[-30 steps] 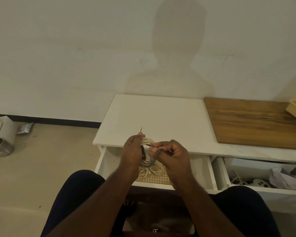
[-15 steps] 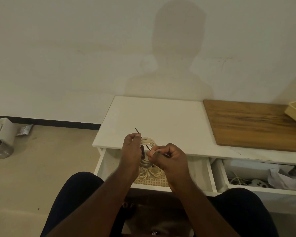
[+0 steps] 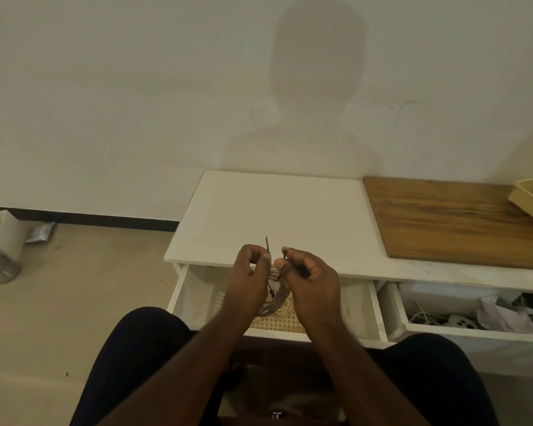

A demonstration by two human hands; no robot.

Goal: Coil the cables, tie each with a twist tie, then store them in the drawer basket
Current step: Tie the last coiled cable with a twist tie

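While the left hand [image 3: 249,273] and right hand [image 3: 305,276] each pinch one end of a dark twist tie [image 3: 268,245], a pale coiled cable [image 3: 276,298] hangs between them, above the open drawer [image 3: 194,298] and its woven basket [image 3: 274,322]. Both hands sit at the white table [image 3: 277,210] front edge, nearly touching.

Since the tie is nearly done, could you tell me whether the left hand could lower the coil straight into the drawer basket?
Probably yes: the left hand holds the coiled cable right above the open drawer's basket, with nothing between them.
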